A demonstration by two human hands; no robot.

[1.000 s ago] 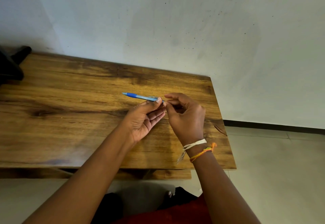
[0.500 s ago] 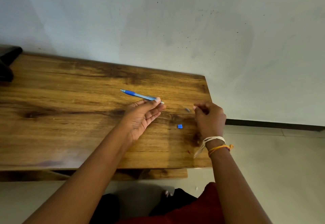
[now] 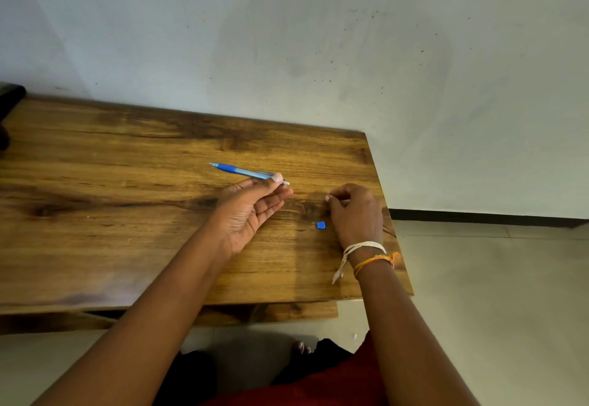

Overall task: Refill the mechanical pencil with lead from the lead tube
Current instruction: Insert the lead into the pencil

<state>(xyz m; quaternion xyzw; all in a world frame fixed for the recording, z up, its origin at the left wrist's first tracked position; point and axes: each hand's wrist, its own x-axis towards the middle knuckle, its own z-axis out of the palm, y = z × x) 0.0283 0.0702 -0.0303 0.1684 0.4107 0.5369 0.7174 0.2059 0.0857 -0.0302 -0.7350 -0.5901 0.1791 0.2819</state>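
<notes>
Pale wall (image 3: pixel 318 39) behind, scuffed and speckled with dark marks. Wooden table (image 3: pixel 111 214) runs against it, grain dark and streaked, its right edge ending short of a pale tiled floor (image 3: pixel 494 294). Two bare forearms reach in from the lower edge over the table's near side; red cloth (image 3: pixel 318 389) shows at the bottom between them. Left hand (image 3: pixel 248 211) is raised over the table's middle, palm turned up and toward the right, fingers (image 3: pixel 274 200) lying loosely together, thumb pressing the pencil (image 3: pixel 245 172) against the fingertips near its rear end. Pencil is blue, lies near level, tip pointing left and slightly away, rear end poking out just past the thumbnail; that end looks pale and bare. Right hand (image 3: pixel 357 214) is low on the table near the right edge, back of hand up, fingers curled in with thumb and forefinger brought together at the tips; cannot tell whether they pinch anything, too small to see. White thread band (image 3: pixel 360 247) and orange one (image 3: pixel 376 260) circle the right wrist, a loose white end hanging down. Small blue cap-like piece (image 3: pixel 320 225) lies on the table just left of the right hand, apart from the pencil. Dark object (image 3: pixel 9 99) sits at the table's far left corner, cut off by the frame.
</notes>
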